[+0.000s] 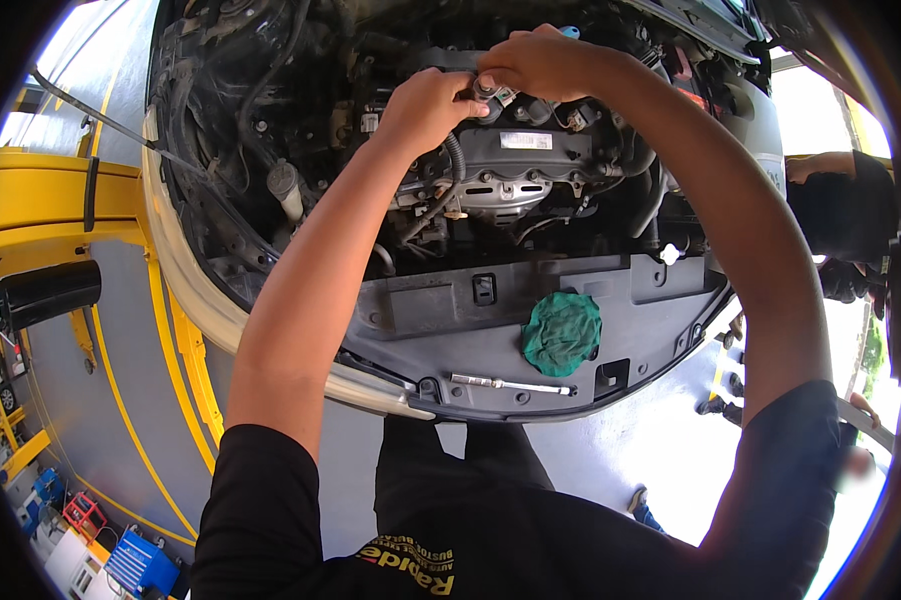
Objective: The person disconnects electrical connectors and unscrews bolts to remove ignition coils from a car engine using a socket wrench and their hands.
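Note:
Both of my hands meet over the top of the car engine. My left hand is closed, thumb and fingers pinching an ignition coil beside the engine's top cover. From the far right side, my right hand reaches over, its fingers curled down onto the upper end of the same coil. Its fingertips are partly hidden, so the exact grip there is hard to see. Just right of the hands, another coil sits in the engine. Nearer to me, a green cloth lies bunched on the black front panel.
A ratchet with a long shaft lies on the panel near its front edge. A yellow lift post stands left of the car. A blue tool cabinet is at lower left. Another person's arm shows at the right.

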`<state>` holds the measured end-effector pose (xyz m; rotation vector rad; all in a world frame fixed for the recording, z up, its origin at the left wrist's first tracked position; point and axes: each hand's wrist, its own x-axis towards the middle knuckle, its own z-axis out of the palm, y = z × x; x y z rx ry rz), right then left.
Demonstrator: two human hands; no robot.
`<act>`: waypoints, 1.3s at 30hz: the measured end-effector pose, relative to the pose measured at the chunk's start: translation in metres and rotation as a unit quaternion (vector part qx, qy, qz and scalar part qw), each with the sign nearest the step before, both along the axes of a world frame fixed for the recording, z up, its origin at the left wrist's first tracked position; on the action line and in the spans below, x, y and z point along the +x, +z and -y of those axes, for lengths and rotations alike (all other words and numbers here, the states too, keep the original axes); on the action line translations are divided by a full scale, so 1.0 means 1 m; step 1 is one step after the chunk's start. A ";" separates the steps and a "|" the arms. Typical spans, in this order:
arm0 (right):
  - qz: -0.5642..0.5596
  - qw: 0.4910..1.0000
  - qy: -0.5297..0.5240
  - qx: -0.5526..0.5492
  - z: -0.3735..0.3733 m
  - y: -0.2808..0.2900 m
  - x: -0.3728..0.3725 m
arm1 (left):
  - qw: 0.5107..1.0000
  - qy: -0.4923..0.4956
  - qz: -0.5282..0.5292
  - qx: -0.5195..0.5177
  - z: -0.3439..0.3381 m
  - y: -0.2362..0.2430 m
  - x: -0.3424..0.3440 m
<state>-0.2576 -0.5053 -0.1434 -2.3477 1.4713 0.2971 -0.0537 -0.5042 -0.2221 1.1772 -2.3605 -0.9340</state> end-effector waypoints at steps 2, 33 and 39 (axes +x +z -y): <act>-0.012 0.995 0.078 -0.058 0.008 -0.005 0.005 | 0.999 -0.003 -0.030 -0.022 0.006 -0.007 0.010; -0.029 0.953 0.133 -0.270 -0.030 -0.032 -0.009 | 0.995 0.008 -0.027 -0.093 0.000 -0.007 -0.001; -0.001 0.978 0.112 -0.177 -0.025 -0.021 0.011 | 0.996 0.033 -0.019 -0.084 0.006 -0.014 0.014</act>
